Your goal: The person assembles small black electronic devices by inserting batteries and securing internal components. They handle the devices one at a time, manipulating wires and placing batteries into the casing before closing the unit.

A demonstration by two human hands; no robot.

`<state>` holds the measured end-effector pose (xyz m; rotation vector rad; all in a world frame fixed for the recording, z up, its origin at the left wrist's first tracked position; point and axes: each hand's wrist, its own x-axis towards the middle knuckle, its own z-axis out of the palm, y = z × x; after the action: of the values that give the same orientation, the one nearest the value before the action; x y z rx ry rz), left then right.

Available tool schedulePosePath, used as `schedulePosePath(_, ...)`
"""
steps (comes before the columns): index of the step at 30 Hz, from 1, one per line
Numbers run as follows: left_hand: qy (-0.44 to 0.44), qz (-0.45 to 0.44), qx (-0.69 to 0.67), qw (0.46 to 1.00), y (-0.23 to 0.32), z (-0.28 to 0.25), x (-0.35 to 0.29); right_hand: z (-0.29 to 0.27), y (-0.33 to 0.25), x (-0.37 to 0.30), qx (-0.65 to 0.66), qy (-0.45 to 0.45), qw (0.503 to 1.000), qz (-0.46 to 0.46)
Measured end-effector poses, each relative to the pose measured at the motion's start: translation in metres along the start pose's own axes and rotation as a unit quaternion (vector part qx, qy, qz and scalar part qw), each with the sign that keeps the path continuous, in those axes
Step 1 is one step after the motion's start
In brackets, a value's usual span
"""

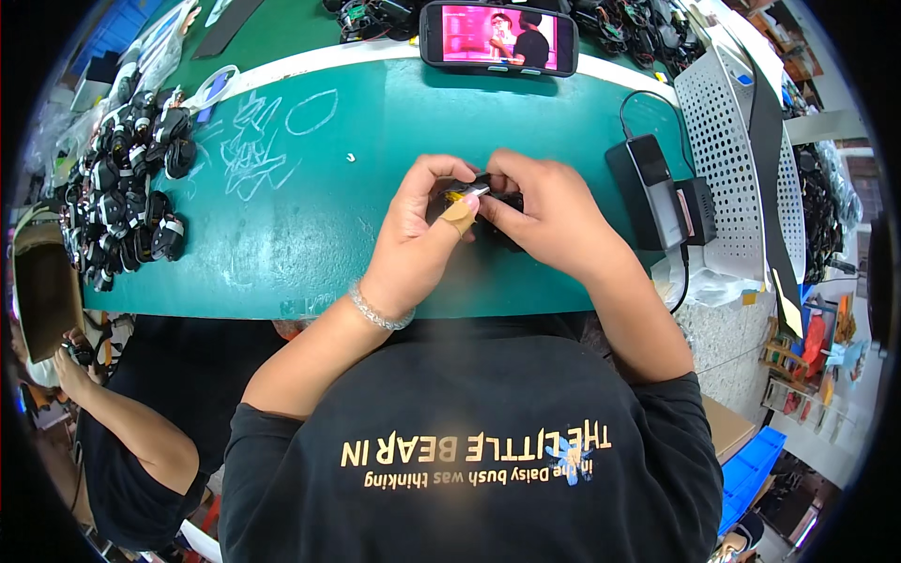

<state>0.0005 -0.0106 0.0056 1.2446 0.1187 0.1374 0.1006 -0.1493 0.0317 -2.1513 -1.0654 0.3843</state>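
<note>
Both hands meet over the green table [357, 272], close in front of my body. A small dark bundle [507, 199], which looks like coiled black cable, is between them, mostly covered by the fingers. My left hand [422, 225] pinches its left side, where a whitish strip and a bit of yellow show by the thumb. A tan band wraps that thumb, and a clear beaded bracelet circles the wrist. From the right, my right hand [549, 206] closes its thumb and fingers on the same bundle.
Many tied black cable bundles [122, 188] are heaped at the left. A phone [497, 39] playing a video stands at the back. On the right are a black power adapter [643, 178] with cord and a white perforated basket [718, 141]. Another person's hand [75, 371] works at lower left.
</note>
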Motion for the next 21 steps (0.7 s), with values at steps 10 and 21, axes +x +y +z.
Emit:
schedulePosePath(10, -0.019, -0.064, -0.184, 0.981, 0.000, -0.008, 0.014, 0.000, 0.010, -0.002, 0.434, -0.066, 0.892, 0.108)
schedulePosePath(21, -0.040, -0.014, -0.120, 0.992, -0.002, -0.007, 0.018, -0.008, 0.003, 0.008, 0.127, 0.077, 0.984, -0.100)
